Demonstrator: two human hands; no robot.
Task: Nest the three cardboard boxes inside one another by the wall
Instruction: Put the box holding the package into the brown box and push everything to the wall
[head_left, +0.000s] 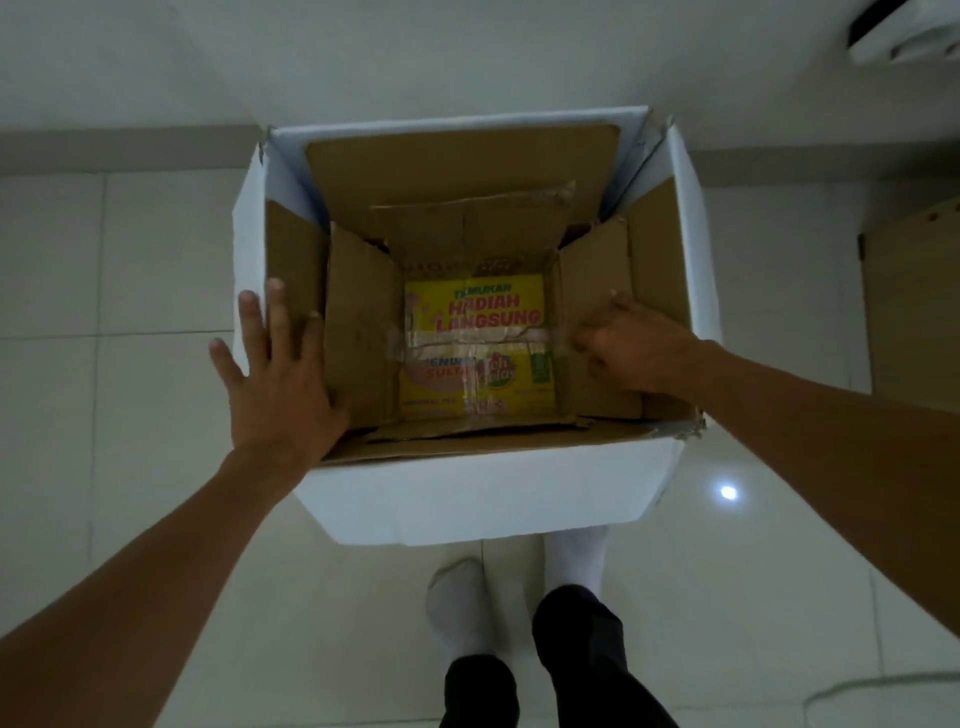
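— Where do the boxes sit?
— The white outer box (483, 499) stands on the floor (130, 260) against the wall (467, 52), brown boxes (358, 332) nested inside.
— And the hands?
— Left hand (275, 374) spread flat over the near-left rim; right hand (634, 348) curled on the inner right flap (592, 270). Bare tiles lie on both sides.

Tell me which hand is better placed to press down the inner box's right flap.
Right hand: probably, since it is already inside the white box, on the right flap. Left hand lies open across the opposite edge.
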